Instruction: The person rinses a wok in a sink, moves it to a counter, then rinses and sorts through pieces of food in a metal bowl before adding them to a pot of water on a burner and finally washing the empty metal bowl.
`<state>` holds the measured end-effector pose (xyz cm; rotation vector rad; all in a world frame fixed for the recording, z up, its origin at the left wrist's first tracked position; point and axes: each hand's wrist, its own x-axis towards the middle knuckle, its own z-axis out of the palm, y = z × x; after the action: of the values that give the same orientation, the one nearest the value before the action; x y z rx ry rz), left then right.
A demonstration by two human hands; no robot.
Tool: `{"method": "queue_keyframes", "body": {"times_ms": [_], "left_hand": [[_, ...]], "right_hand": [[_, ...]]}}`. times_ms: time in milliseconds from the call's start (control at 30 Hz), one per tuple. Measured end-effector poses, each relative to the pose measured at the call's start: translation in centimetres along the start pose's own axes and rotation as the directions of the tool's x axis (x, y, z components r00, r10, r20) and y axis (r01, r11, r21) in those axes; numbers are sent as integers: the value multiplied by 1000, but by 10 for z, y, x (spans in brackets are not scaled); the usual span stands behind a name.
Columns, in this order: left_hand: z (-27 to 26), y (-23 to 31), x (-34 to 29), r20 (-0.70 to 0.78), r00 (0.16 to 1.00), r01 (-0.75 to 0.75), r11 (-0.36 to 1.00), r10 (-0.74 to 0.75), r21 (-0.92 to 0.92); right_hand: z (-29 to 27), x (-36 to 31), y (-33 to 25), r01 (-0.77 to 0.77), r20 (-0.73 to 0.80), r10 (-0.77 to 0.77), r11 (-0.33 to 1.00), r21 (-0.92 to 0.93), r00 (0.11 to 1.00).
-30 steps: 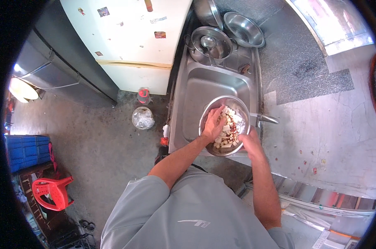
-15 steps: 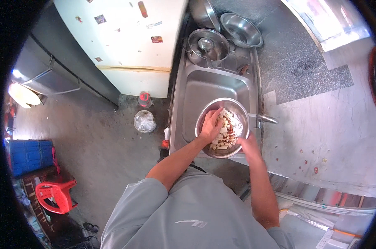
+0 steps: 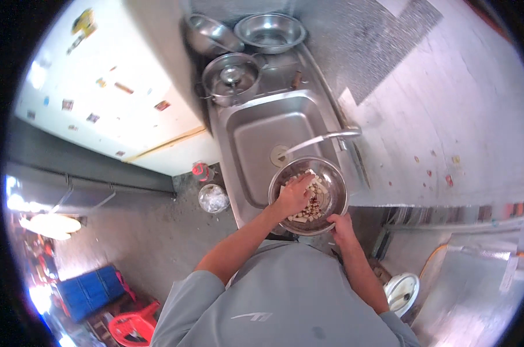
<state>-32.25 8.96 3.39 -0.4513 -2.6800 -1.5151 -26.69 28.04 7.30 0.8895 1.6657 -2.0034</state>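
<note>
Fingers of the left hand [image 3: 293,196] spread in pale cut pieces [image 3: 315,199]; the right hand [image 3: 341,222] grips the round steel bowl [image 3: 337,188] rim. Washing step; next needs gentle stirring.

Round steel bowl [image 3: 335,184] in sink's near end, w/ pale cut chunks [image 3: 315,203] inside

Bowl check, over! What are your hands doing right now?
Left hand down in the metal bowl, on the pale food pieces. Right hand gripping the bowl's near rim. Faucet overhead, nothing blocking.
</note>
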Motion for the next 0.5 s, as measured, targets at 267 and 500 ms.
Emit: {"method": "queue_keyframes", "body": {"times_ms": [267, 500], "left_hand": [[-11, 25, 26, -32, 958, 255, 895, -286, -365], [0, -36, 82, -37, 851, 333, 593, -524, -733]], "right_hand": [[-45, -16, 21, 41, -95, -28, 990, 138, 995], [-61, -51, 28, 91, -237, -7, 933, 347, 971]]}}
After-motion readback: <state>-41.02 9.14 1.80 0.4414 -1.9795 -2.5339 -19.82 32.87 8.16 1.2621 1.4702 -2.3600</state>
